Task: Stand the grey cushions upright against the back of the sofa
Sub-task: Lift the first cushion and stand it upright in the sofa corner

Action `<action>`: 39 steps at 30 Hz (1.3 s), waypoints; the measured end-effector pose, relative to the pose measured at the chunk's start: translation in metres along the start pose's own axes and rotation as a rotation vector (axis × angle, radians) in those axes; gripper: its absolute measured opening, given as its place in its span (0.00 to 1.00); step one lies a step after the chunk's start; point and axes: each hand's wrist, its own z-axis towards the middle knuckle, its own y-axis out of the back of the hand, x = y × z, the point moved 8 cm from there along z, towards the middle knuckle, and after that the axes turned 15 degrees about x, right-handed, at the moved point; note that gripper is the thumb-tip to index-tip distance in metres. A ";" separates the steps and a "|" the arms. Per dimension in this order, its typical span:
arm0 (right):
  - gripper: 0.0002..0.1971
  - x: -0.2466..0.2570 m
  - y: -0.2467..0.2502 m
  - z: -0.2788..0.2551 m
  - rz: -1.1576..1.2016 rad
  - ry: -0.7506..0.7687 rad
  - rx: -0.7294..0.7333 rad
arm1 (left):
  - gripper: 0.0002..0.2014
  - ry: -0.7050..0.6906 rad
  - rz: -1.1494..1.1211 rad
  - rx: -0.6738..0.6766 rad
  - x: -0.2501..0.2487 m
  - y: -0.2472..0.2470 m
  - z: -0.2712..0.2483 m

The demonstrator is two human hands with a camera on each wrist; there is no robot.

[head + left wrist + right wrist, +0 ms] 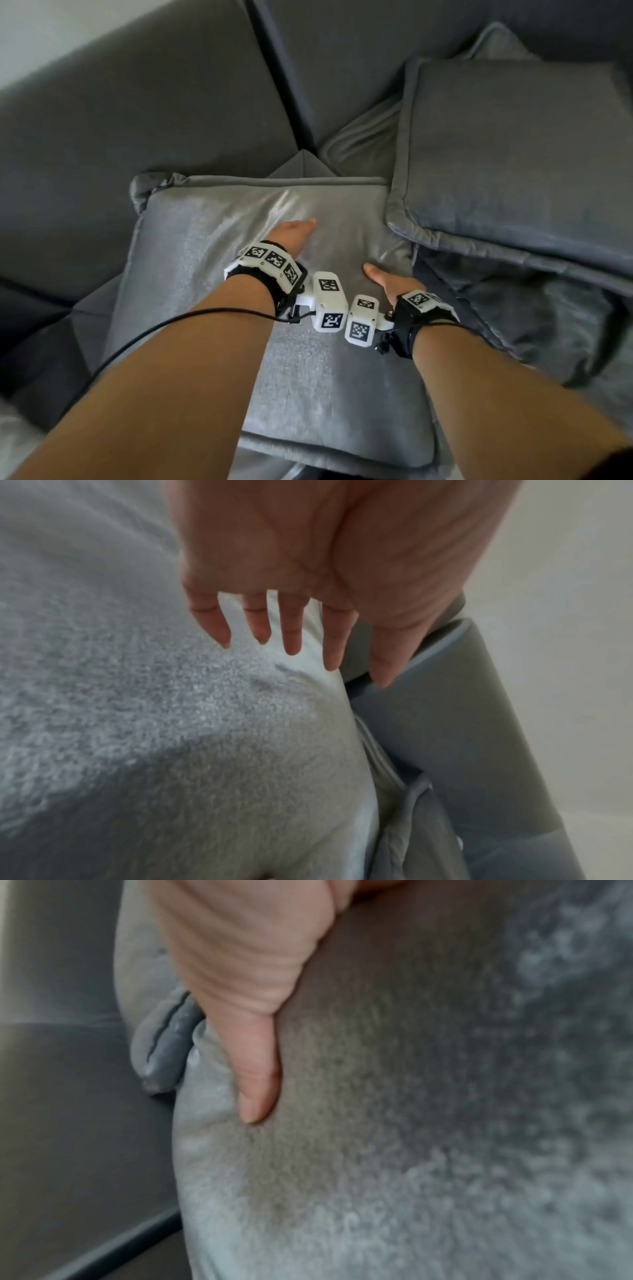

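Grey velvety square cushion (212,308) lies flat on the sofa (137,102) seat; left hand (291,233) rests on it, fingers (291,631) straight, right hand (387,279) flat beside, fingers hidden.

The near cushion (274,308) lies flat across the seat, both hands on its top; behind its far edge a narrow strip of seat (303,164) shows bare before the sofa back (154,102), room for a hand to pass; to the right a second cushion (513,154) overlaps the near cushion's corner and leans on a third cushion (534,308), closing that side; the left side by the armrest lies open.
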 end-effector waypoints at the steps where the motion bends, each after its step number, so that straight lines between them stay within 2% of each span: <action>1: 0.53 0.005 -0.003 -0.011 0.005 0.017 -0.018 | 0.28 -0.012 -0.014 -0.002 -0.004 0.007 -0.013; 7: 0.44 0.062 -0.019 -0.088 0.039 0.265 -0.034 | 0.27 -0.062 -0.065 -0.066 -0.022 0.042 -0.079; 12: 0.33 0.137 -0.037 -0.158 -0.062 0.551 -0.026 | 0.24 -0.159 -0.204 -0.221 -0.045 0.082 -0.138; 16: 0.31 0.184 -0.048 -0.203 -0.175 0.710 0.026 | 0.30 -0.204 -0.273 -0.336 -0.056 0.119 -0.177; 20: 0.24 0.210 -0.056 -0.232 -0.330 0.769 0.056 | 0.34 -0.239 -0.332 -0.436 -0.061 0.148 -0.206; 23: 0.27 0.227 -0.067 -0.251 -0.427 0.817 0.070 | 0.41 -0.215 -0.378 -0.524 -0.054 0.168 -0.222; 26: 0.32 0.242 -0.079 -0.261 -0.476 0.871 0.113 | 0.51 -0.174 -0.356 -0.605 -0.045 0.191 -0.237; 30: 0.20 0.254 -0.078 -0.264 -0.532 0.908 0.148 | 0.68 -0.199 -0.249 -0.651 -0.038 0.221 -0.243; 32: 0.19 0.258 -0.074 -0.256 -0.526 0.922 0.186 | 0.71 -0.190 -0.140 -0.661 -0.034 0.235 -0.233; 36: 0.20 0.266 -0.075 -0.232 -0.533 0.929 0.234 | 0.70 -0.205 0.081 -0.634 -0.040 0.259 -0.201; 39: 0.24 0.281 -0.082 -0.204 -0.525 0.929 0.204 | 0.56 -0.187 0.200 -0.606 -0.044 0.276 -0.168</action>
